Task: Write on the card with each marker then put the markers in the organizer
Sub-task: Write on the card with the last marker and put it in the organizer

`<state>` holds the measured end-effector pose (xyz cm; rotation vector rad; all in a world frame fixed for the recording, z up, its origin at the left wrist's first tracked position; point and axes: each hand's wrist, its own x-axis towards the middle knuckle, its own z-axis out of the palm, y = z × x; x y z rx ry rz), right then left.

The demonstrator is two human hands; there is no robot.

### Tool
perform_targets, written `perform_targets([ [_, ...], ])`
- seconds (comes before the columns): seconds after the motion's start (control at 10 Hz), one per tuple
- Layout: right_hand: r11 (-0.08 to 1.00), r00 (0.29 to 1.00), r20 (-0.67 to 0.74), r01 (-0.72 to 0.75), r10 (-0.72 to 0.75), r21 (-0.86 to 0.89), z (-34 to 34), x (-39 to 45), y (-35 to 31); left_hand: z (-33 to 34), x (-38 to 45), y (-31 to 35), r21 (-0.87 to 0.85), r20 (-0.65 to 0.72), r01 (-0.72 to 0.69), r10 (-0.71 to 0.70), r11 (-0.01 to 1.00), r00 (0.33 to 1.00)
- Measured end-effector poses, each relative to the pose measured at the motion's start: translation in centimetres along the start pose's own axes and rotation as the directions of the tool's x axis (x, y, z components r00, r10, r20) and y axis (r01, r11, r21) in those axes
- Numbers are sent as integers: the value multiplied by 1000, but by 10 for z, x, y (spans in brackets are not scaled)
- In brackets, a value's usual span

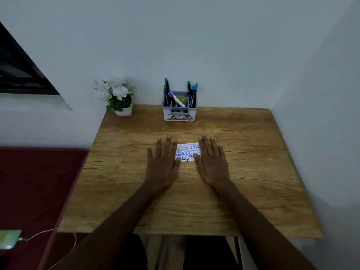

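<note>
A small white card point(187, 152) covered with lines of coloured handwriting lies in the middle of the wooden table point(253, 162). My left hand point(163, 162) rests flat, palm down, over the card's left end, fingers spread. My right hand point(212, 162) lies flat over its right end. Neither hand holds anything. At the table's far edge stands a grey and white organizer point(180, 112). Several markers point(191, 92) with green, blue and red caps stand upright in its compartments, and one white marker with a blue cap point(176, 98) leans in the middle.
A white pot of white flowers point(118, 96) sits at the table's far left corner. Walls close the table in behind and on the right. A red surface point(35, 191) lies to the left, with a phone point(8, 239) and its cable on it.
</note>
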<state>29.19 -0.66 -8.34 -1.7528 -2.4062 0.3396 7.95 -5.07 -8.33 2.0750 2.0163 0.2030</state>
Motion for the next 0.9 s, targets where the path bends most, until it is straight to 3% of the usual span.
perform_targets([
  [0.2,998,994,93,-55,52,28,-14,1,-9,-17,1,4,-3,105,36,-36,999,994],
  [0.6,991,983,139,-125,119,37,-13,5,-23,-40,-2,-16,10,182,63,-64,998,981],
  [0.8,977,976,92,-204,198,60,-22,13,-43,-68,14,-62,87,122,11,-21,996,992],
  [0.9,976,977,4,-213,213,39,-21,21,-68,-82,12,-100,110,36,-21,17,994,999],
])
